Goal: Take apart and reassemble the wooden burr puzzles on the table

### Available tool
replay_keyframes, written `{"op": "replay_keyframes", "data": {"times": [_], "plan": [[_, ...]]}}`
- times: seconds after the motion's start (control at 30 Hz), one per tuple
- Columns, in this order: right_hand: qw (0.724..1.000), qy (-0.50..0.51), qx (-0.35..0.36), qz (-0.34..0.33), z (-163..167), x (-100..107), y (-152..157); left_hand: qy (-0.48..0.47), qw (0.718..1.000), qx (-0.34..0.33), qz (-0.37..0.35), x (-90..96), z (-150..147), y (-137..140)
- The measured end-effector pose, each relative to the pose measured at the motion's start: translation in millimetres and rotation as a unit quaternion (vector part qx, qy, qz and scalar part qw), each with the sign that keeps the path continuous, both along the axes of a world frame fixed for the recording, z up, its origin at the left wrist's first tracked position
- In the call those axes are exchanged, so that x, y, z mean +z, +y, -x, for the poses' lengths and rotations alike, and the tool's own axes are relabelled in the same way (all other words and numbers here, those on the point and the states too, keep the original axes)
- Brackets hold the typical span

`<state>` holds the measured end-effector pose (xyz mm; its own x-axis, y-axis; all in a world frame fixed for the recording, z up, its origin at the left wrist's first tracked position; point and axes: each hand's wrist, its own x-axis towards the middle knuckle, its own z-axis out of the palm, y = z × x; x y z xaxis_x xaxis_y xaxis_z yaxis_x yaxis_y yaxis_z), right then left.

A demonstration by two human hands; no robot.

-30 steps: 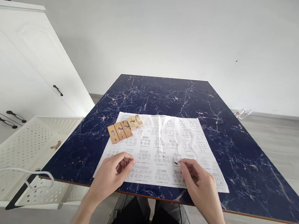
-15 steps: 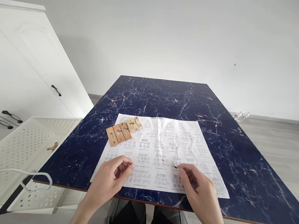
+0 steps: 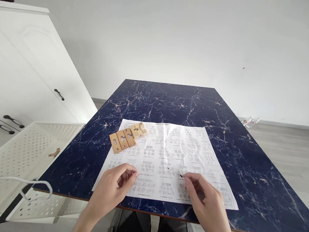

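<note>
A creased white sheet of paper (image 3: 156,159), printed with rows of small diagrams, lies on the dark blue marbled table (image 3: 166,102). My left hand (image 3: 114,184) rests over its lower left part, thumb and forefinger pinched together with nothing visible between them. Over the lower right part, my right hand (image 3: 204,196) is closed in a similar loose pinch, its fingertips beside a small dark mark (image 3: 181,175) on the paper. At the sheet's upper left lie flat, notched wooden puzzle pieces (image 3: 122,140) marked with numbers, side by side, beside a smaller group of paler wooden pieces (image 3: 137,129).
To the left, a white perforated basket (image 3: 13,154) holds a small wooden piece (image 3: 54,152); a white cable (image 3: 16,179) loops over it. A white cabinet (image 3: 40,55) stands behind. Clear bottles (image 3: 250,121) lie on the floor at right.
The view has tilted slightly, so the table and paper sit a little lower. Both hands keep nearly the same pose, and the wooden pieces have not moved.
</note>
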<state>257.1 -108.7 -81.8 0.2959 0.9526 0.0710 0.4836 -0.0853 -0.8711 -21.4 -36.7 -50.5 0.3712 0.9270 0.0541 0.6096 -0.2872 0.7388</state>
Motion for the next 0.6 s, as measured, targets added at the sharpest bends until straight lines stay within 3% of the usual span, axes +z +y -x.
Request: {"op": "replay_keyframes", "data": {"times": [0.37,0.47,0.6], "plan": [[1.000,0.004,0.011,0.009,-1,1,-1,0.009,1.000,0.006,-0.021,0.6,-2,1],[1.000,-0.002,0.012,0.001,-1,1,-1,0.048,0.993,0.030,-0.101,3.5,2,11],[1.000,-0.011,0.019,-0.015,-3,-1,0,0.128,0.965,0.069,-0.217,4.8,15,46]]}}
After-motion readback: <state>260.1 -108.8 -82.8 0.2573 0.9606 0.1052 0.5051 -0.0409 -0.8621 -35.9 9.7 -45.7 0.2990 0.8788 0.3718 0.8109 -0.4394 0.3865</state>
